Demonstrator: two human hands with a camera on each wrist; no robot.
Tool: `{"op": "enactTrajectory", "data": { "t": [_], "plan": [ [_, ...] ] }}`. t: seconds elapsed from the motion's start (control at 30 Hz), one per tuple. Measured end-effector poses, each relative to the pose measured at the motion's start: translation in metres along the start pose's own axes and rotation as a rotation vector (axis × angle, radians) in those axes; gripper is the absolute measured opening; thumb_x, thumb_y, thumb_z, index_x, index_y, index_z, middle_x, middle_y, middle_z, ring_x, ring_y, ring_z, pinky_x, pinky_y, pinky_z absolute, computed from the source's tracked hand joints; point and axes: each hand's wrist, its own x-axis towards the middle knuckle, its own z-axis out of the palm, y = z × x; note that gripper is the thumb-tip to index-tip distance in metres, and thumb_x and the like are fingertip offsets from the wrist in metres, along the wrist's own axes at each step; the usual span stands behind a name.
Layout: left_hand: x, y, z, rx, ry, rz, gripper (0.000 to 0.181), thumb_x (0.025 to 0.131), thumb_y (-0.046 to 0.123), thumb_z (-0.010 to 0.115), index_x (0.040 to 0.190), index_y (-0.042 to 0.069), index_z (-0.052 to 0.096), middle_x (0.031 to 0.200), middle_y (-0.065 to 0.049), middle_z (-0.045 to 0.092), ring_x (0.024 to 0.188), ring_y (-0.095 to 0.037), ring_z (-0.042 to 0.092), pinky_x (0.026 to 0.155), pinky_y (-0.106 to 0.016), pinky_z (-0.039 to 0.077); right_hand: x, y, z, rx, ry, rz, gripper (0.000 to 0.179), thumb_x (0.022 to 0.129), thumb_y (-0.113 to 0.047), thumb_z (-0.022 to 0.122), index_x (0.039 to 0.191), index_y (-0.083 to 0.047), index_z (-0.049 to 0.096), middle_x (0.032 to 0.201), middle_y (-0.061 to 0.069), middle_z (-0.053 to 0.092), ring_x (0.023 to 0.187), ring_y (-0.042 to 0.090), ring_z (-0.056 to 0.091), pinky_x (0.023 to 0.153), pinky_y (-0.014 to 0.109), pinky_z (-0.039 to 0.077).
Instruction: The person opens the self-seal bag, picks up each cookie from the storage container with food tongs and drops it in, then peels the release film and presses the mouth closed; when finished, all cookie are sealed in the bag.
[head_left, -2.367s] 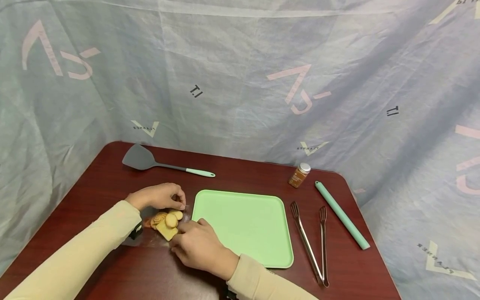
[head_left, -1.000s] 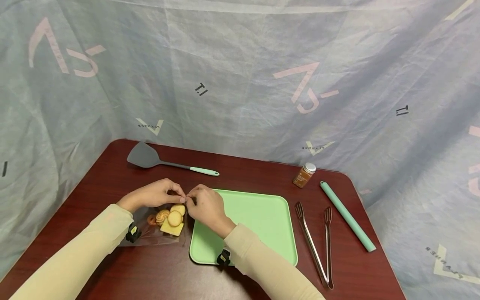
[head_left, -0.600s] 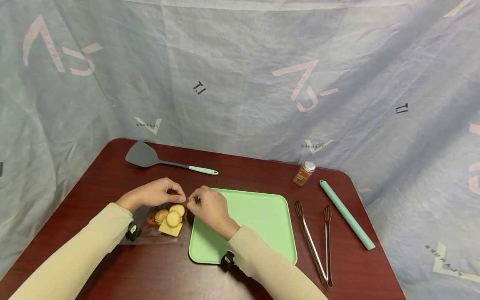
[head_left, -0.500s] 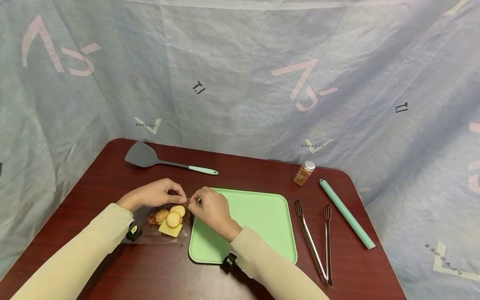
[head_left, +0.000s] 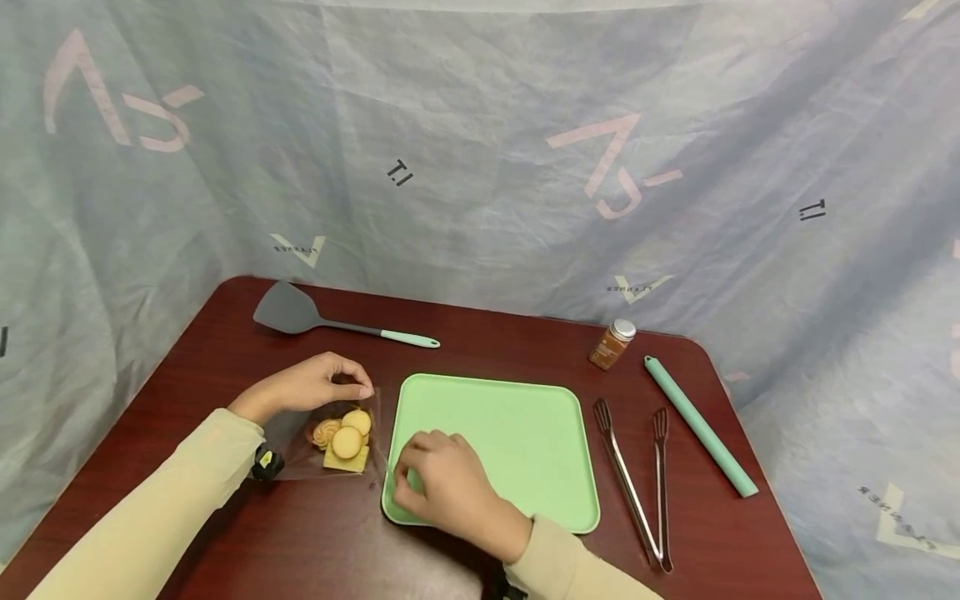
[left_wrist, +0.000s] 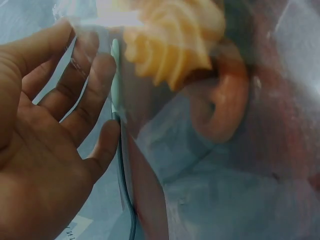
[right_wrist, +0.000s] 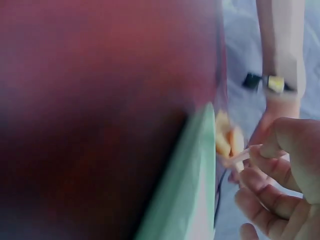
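My left hand [head_left: 318,385] pinches the top right corner of a clear plastic bag [head_left: 303,468] lying left of the tray. Inside the bag are round cookies [head_left: 347,442], a square yellow cracker [head_left: 346,461] and a swirl cookie [head_left: 325,432]. The left wrist view also shows a brown ring-shaped piece [left_wrist: 225,107] through the film. Over the tray's left front part is my right hand [head_left: 453,492], its fingers curled. In the right wrist view its thumb and forefinger pinch a thin, pale see-through strip [right_wrist: 241,156] that stretches toward the bag's edge.
A light green tray [head_left: 498,433] lies mid-table. Behind it are a grey spatula [head_left: 288,308] and a small spice jar [head_left: 612,344]. Metal tongs [head_left: 630,483] and a mint-green stick [head_left: 701,427] lie to the right. A printed curtain [head_left: 480,167] hangs behind.
My right hand first rose to meet the left at the bag's top corner, then drew away toward me and right, over the tray. The left hand keeps its pinch; the bag's right edge now lifts slightly.
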Motion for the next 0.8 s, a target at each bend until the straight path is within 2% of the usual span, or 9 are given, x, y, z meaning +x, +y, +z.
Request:
{"op": "enactTrajectory", "data": {
  "t": [0.17, 0.27, 0.37, 0.47, 0.57, 0.63, 0.8],
  "plan": [
    [-0.001, 0.002, 0.001, -0.007, -0.013, 0.022, 0.021, 0.103, 0.021, 0.065, 0.112, 0.005, 0.074, 0.111, -0.010, 0.071, 0.100, -0.023, 0.065, 0.085, -0.038, 0.051, -0.032, -0.017, -0.012, 0.056, -0.078, -0.105, 0.011, 0.079, -0.025, 0.077, 0.078, -0.029, 0.067, 0.086, -0.018, 0.056, 0.074, 0.001, 0.046, 0.065, 0.018, 0.032],
    [0.000, 0.002, 0.003, -0.017, -0.033, 0.022, 0.021, 0.103, 0.022, 0.065, 0.112, 0.006, 0.074, 0.110, -0.008, 0.071, 0.100, -0.024, 0.065, 0.085, -0.037, 0.051, -0.049, -0.022, -0.018, 0.093, -0.179, -0.209, 0.013, 0.083, -0.026, 0.076, 0.080, -0.032, 0.066, 0.089, -0.021, 0.055, 0.078, -0.003, 0.044, 0.069, 0.015, 0.031],
    [0.001, 0.001, 0.004, -0.028, -0.055, 0.026, 0.019, 0.102, 0.022, 0.065, 0.111, 0.009, 0.074, 0.110, -0.005, 0.071, 0.101, -0.024, 0.064, 0.086, -0.037, 0.051, -0.062, -0.026, -0.020, 0.098, -0.285, -0.313, 0.008, 0.087, -0.033, 0.076, 0.086, -0.034, 0.068, 0.092, -0.023, 0.056, 0.084, -0.007, 0.045, 0.072, 0.012, 0.029],
    [0.001, 0.001, 0.006, -0.031, -0.077, 0.037, 0.016, 0.102, 0.020, 0.065, 0.110, 0.010, 0.074, 0.109, -0.002, 0.071, 0.102, -0.024, 0.064, 0.087, -0.040, 0.050, -0.071, -0.029, -0.019, 0.050, -0.314, -0.393, 0.007, 0.088, -0.041, 0.071, 0.088, -0.034, 0.070, 0.093, -0.023, 0.058, 0.085, -0.007, 0.046, 0.069, 0.010, 0.027],
    [0.001, 0.001, 0.007, -0.033, -0.095, 0.039, 0.015, 0.102, 0.019, 0.064, 0.110, 0.011, 0.074, 0.111, -0.001, 0.070, 0.104, -0.023, 0.063, 0.090, -0.045, 0.049, -0.077, -0.032, -0.016, 0.035, -0.312, -0.431, 0.010, 0.090, -0.041, 0.070, 0.092, -0.032, 0.074, 0.095, -0.022, 0.061, 0.086, -0.006, 0.048, 0.069, 0.008, 0.028],
    [0.001, 0.000, 0.008, -0.032, -0.105, 0.045, 0.014, 0.103, 0.018, 0.064, 0.109, 0.012, 0.074, 0.111, -0.001, 0.070, 0.106, -0.023, 0.063, 0.091, -0.046, 0.048, -0.078, -0.033, -0.013, 0.053, -0.342, -0.452, 0.013, 0.090, -0.040, 0.070, 0.097, -0.031, 0.076, 0.097, -0.021, 0.063, 0.088, -0.007, 0.049, 0.070, 0.006, 0.028],
    [0.004, -0.003, 0.012, -0.029, -0.130, 0.076, 0.013, 0.103, 0.018, 0.064, 0.107, 0.012, 0.075, 0.110, -0.002, 0.071, 0.104, -0.023, 0.064, 0.090, -0.044, 0.050, -0.078, -0.039, -0.006, 0.182, -0.500, -0.433, 0.021, 0.094, -0.034, 0.067, 0.110, -0.024, 0.076, 0.101, -0.017, 0.066, 0.093, -0.012, 0.050, 0.077, 0.003, 0.029]
  ]
}}
